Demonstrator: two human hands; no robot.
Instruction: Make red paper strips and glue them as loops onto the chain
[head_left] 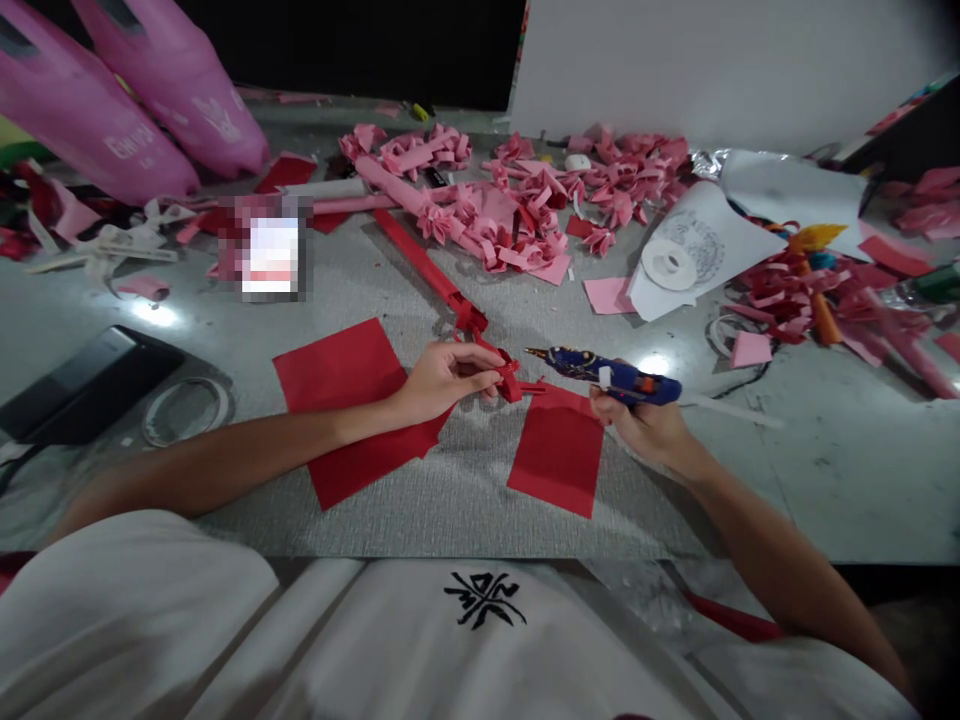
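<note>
Between the fingertips of my left hand point(446, 382) is a curled red paper strip point(511, 382), above the middle of the table. My right hand point(646, 428) is wrapped round the handle of a blue hot glue gun point(615, 376). Its nozzle points left toward the paper strip, a short gap away. Below my left wrist lie large red paper sheets point(345, 365). A smaller red paper square point(559, 455) rests under the glue gun. Just beyond my left fingers, a long red paper tube point(420, 258) with curled strips at its near end lies on the table.
Pink paper flowers and tubes point(517, 205) pile up at the back. A tape roll point(670, 264) sits on white paper at the right. Left are a black device point(90, 385), a clear tape roll point(186, 408) and pink bottles point(172, 90). Red and pink scraps point(787, 290) lie far right.
</note>
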